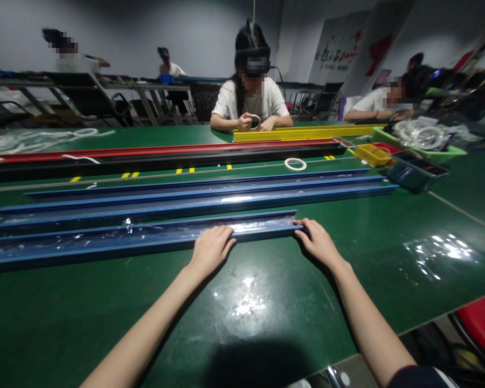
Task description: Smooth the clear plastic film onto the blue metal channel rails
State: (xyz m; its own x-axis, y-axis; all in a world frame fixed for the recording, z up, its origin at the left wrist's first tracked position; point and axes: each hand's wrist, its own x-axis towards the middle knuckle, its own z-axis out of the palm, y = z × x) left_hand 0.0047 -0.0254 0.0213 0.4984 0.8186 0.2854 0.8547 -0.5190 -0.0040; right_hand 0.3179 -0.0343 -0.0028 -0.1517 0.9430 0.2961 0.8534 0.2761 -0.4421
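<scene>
A long blue channel strip (125,249) with a clear, shiny film inside lies nearest me and runs off to the left. My left hand (212,249) is closed over its near wall, fingers reaching across the top and thumb at the front. At the strip's right end, my right hand (318,240) pinches the corner between thumb and fingers. Just behind lie more blue strips (307,195) of the same kind, roughly parallel, also with shiny film in them.
Red and black strips (165,158) lie farther back, near a white tape roll (295,164). At right stand a dark bin (418,175), a yellow tray (372,155) and a green basket (455,153). Across the green table (267,302), a person sits behind yellow strips (307,132).
</scene>
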